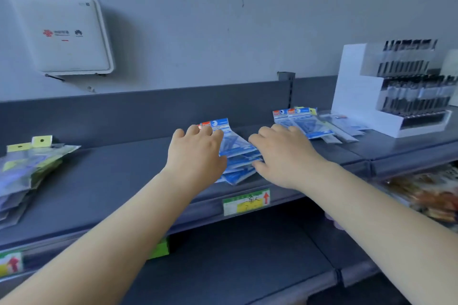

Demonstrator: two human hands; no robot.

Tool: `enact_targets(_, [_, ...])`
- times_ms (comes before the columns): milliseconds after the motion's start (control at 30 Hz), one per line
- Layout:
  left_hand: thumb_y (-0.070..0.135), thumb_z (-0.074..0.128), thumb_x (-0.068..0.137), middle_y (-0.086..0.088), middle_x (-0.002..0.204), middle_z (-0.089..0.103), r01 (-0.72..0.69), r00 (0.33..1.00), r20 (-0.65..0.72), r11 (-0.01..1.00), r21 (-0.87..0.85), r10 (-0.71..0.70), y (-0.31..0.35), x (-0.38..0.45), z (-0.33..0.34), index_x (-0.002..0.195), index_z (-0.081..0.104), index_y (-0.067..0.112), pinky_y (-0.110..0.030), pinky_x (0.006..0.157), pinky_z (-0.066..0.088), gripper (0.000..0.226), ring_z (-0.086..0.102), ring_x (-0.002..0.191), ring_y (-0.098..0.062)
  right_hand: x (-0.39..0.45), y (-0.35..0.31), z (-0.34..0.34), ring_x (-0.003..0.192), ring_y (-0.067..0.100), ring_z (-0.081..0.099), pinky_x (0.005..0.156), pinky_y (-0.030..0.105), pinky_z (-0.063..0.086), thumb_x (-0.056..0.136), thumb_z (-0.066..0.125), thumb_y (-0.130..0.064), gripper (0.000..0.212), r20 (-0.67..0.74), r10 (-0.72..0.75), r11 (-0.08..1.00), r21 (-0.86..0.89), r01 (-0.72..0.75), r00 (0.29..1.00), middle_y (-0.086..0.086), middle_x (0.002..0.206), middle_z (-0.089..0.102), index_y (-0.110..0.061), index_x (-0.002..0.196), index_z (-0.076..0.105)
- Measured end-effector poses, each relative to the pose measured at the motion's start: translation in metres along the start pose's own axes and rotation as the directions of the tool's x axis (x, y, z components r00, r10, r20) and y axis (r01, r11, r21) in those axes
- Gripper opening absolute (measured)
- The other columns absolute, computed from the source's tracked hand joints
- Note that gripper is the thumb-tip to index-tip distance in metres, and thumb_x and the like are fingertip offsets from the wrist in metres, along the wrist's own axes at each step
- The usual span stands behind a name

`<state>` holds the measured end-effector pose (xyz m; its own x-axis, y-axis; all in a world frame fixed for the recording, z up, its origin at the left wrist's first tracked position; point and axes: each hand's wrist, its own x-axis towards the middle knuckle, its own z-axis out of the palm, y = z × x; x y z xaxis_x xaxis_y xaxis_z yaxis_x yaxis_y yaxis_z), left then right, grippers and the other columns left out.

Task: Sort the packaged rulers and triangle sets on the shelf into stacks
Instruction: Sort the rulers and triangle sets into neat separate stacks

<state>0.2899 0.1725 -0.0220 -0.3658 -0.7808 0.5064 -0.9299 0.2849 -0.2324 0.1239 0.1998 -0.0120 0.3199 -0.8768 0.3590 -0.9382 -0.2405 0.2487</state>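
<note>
At lower centre, a price label [246, 202] on the front edge of the grey shelf [119, 181]. Just above, left hand [195, 153] and right hand [282, 156] pressing, fingers loosely spread, either side of a blue packet stack [239, 156] at frame centre. Far left, yellow-tagged packets [27, 166]. Upper right, more blue packets [302, 121], beside a white pen display [357, 96].

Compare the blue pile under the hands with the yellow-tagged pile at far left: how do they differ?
The blue pile has blue-and-white header cards; the yellow-tagged pile has yellow tabs with punched holes. The blue pile sits mid-shelf, flanked and touched by the left hand and right hand; the yellow-tagged pile lies untouched. Both are loosely fanned stacks of flat packets on the same grey shelf.
</note>
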Motion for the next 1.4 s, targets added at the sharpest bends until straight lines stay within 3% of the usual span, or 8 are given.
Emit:
enact_targets(400, [0.047, 0.041, 0.093, 0.006, 0.134, 0.046, -0.209, 0.977, 0.001, 0.965, -0.159, 0.211, 0.153, 0.068, 0.016, 0.139, 0.033, 0.025, -0.035, 0.096, 0.033, 0.051, 0.041, 0.122, -0.021, -0.072, 0.140, 0.023, 0.126, 0.022, 0.037, 0.101, 0.041, 0.028, 0.093, 0.041, -0.043, 0.047, 0.090, 0.233, 0.971, -0.077, -0.227, 0.968, -0.001, 0.132, 0.045, -0.021, 0.134, 0.040])
enact_targets(633, [0.048, 0.040, 0.094, 0.004, 0.138, 0.044, -0.239, 0.966, 0.052, 0.949, -0.208, 0.254, 0.205, 0.119, 0.038, 0.141, 0.031, 0.023, -0.036, 0.100, 0.032, 0.054, 0.039, 0.127, -0.022, -0.078, 0.209, 0.052, 0.129, 0.020, 0.035, 0.103, 0.040, 0.029, 0.094, 0.040, -0.045, 0.049, 0.126, 0.304, 0.952, -0.066, -0.298, 0.944, -0.003, 0.136, 0.043, -0.022, 0.137, 0.038])
enact_targets(900, [0.048, 0.038, 0.094, 0.003, 0.141, 0.043, -0.224, 0.962, 0.106, 0.951, -0.214, 0.251, 0.235, 0.178, 0.057, 0.143, 0.030, 0.024, -0.038, 0.102, 0.031, 0.054, 0.037, 0.129, -0.022, -0.039, 0.274, 0.089, 0.130, 0.019, 0.036, 0.102, 0.038, 0.033, 0.093, 0.044, -0.046, 0.051, 0.207, 0.345, 0.913, 0.152, -0.378, 0.916, -0.005, 0.141, 0.041, -0.027, 0.140, 0.037])
enact_targets(1100, [0.043, 0.028, 0.099, 0.002, 0.134, 0.048, -0.166, 0.957, 0.208, 0.969, -0.182, 0.203, 0.245, 0.205, 0.074, 0.135, 0.040, 0.023, -0.037, 0.099, 0.033, 0.042, 0.042, 0.123, -0.023, -0.010, 0.310, 0.110, 0.127, 0.020, 0.040, 0.097, 0.036, 0.036, 0.092, 0.046, -0.045, 0.046, 0.225, 0.340, 0.884, 0.255, -0.392, 0.913, -0.004, 0.140, 0.043, -0.027, 0.135, 0.044])
enact_targets(1233, [0.035, 0.024, 0.101, 0.000, 0.127, 0.051, -0.062, 0.957, 0.273, 0.987, -0.150, 0.102, 0.242, 0.220, 0.088, 0.128, 0.045, 0.023, -0.036, 0.092, 0.036, 0.036, 0.046, 0.115, -0.024, 0.015, 0.317, 0.119, 0.124, 0.019, 0.044, 0.095, 0.035, 0.041, 0.089, 0.046, -0.055, 0.052, 0.263, 0.289, 0.883, 0.297, -0.363, 0.920, -0.005, 0.137, 0.046, -0.026, 0.133, 0.045])
enact_targets(1333, [0.043, 0.024, 0.100, 0.000, 0.128, 0.050, 0.053, 0.943, 0.334, 0.986, -0.157, 0.002, 0.238, 0.229, 0.095, 0.130, 0.044, 0.028, -0.036, 0.091, 0.036, 0.040, 0.046, 0.117, -0.024, 0.032, 0.319, 0.126, 0.116, 0.019, 0.050, 0.082, 0.032, 0.042, 0.081, 0.047, -0.067, 0.061, 0.278, 0.271, 0.882, 0.312, -0.353, 0.922, -0.005, 0.127, 0.052, -0.026, 0.126, 0.050])
enact_targets(1400, [0.049, 0.025, 0.098, 0.000, 0.129, 0.050, 0.106, 0.923, 0.384, 0.980, -0.169, -0.033, 0.237, 0.231, 0.102, 0.131, 0.043, 0.032, -0.037, 0.091, 0.038, 0.041, 0.046, 0.117, -0.024, 0.040, 0.320, 0.132, 0.116, 0.019, 0.051, 0.082, 0.033, 0.043, 0.075, 0.049, -0.074, 0.068, 0.315, 0.251, 0.886, 0.306, -0.349, 0.915, -0.005, 0.125, 0.054, -0.025, 0.123, 0.052])
